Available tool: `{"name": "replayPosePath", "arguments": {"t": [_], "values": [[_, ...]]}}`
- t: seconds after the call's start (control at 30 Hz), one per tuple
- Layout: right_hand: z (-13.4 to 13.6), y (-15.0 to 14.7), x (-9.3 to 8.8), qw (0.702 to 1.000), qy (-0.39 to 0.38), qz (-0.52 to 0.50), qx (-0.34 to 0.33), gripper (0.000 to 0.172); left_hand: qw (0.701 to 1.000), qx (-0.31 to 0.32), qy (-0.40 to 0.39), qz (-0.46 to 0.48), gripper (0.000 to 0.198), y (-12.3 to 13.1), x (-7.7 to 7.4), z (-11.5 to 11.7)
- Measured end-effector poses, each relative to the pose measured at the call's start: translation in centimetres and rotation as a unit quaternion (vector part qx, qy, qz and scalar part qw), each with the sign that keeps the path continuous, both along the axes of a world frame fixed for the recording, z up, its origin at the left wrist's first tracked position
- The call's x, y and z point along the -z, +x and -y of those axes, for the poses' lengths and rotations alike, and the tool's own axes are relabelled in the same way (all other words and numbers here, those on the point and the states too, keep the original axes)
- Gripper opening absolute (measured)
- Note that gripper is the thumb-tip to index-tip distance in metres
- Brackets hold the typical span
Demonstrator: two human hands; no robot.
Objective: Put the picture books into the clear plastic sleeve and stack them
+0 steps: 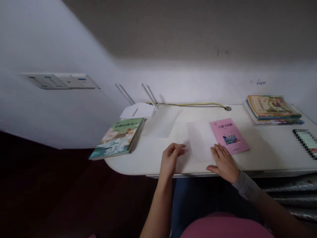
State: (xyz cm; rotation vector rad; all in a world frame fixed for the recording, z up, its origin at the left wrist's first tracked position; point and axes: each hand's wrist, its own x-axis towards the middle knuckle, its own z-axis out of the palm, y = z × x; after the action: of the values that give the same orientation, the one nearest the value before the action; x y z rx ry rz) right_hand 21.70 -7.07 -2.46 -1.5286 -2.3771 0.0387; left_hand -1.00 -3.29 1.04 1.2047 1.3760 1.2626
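Note:
A thin pink book [230, 136] lies on the white desk [267, 148], partly inside a translucent plastic cover sheet [199, 140] that spreads to its left. My left hand [171, 158] pinches the near left edge of that sheet with curled fingers. My right hand [224, 162] lies flat, fingers apart, on the sheet's near right part, just below the pink book's lower left corner. A light band wraps my right wrist.
A green picture book stack [118, 138] overhangs the desk's left end, with a white router [137, 110] behind it. More plastic sheets [162, 123] lie in the middle. A stack of books [271, 109] sits far right, a phone [307, 142] at the right edge.

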Motion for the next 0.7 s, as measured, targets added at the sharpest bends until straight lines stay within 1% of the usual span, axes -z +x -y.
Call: {"name": "replayPosePath", "arguments": {"t": [0.03, 0.07, 0.1, 0.17, 0.23, 0.3, 0.37, 0.4, 0.43, 0.5, 0.57, 0.6, 0.67, 0.7], "values": [[-0.2, 0.4, -0.2, 1.0, -0.005, -0.02, -0.016, 0.065, 0.999, 0.015, 0.008, 0.04, 0.033, 0.5, -0.9, 0.7], [-0.3, 0.9, -0.3, 0.998, -0.013, -0.045, -0.032, 0.055, 0.998, 0.033, 0.021, 0.054, 0.033, 1.0, -1.8, 1.5], [-0.4, 1.6, -0.5, 0.996, -0.024, -0.076, -0.048, 0.048, 0.997, 0.056, 0.041, 0.044, 0.032, 1.6, -2.6, 2.2], [-0.5, 3.0, -0.9, 0.985, -0.056, -0.148, -0.069, 0.042, 0.989, 0.113, 0.098, -0.019, 0.034, 2.8, -3.8, 3.3], [-0.9, 4.8, -1.3, 0.972, -0.096, -0.209, -0.053, 0.04, 0.964, 0.173, 0.164, -0.117, 0.041, 4.2, -4.1, 3.3], [-1.5, 6.6, -1.7, 0.958, -0.136, -0.25, -0.02, 0.04, 0.923, 0.205, 0.227, -0.233, 0.046, 5.4, -3.3, 2.2], [-2.4, 8.4, -2.0, 0.941, -0.178, -0.289, -0.003, 0.041, 0.871, 0.205, 0.27, -0.355, 0.051, 6.6, -1.9, 0.0], [-2.9, 9.3, -2.1, 0.927, -0.203, -0.315, -0.007, 0.04, 0.847, 0.197, 0.277, -0.408, 0.056, 7.2, -1.1, -1.2], [-3.5, 10.1, -2.1, 0.908, -0.233, -0.347, -0.013, 0.04, 0.827, 0.188, 0.274, -0.454, 0.063, 7.7, -0.4, -2.5], [-4.5, 11.4, -1.9, 0.855, -0.305, -0.419, -0.017, 0.041, 0.791, 0.184, 0.254, -0.525, 0.076, 8.8, 0.8, -4.8], [-5.3, 12.5, -1.7, 0.801, -0.362, -0.477, 0.009, 0.043, 0.759, 0.194, 0.232, -0.577, 0.082, 9.8, 1.6, -6.4], [-5.7, 13.0, -1.5, 0.784, -0.376, -0.493, 0.029, 0.043, 0.745, 0.203, 0.22, -0.596, 0.081, 10.2, 1.8, -6.9], [-6.4, 13.8, -1.3, 0.773, -0.372, -0.508, 0.071, 0.042, 0.728, 0.223, 0.191, -0.62, 0.079, 10.9, 2.2, -7.6], [-6.7, 14.2, -1.2, 0.779, -0.356, -0.508, 0.091, 0.04, 0.723, 0.235, 0.175, -0.626, 0.078, 11.2, 2.2, -7.8]]}}
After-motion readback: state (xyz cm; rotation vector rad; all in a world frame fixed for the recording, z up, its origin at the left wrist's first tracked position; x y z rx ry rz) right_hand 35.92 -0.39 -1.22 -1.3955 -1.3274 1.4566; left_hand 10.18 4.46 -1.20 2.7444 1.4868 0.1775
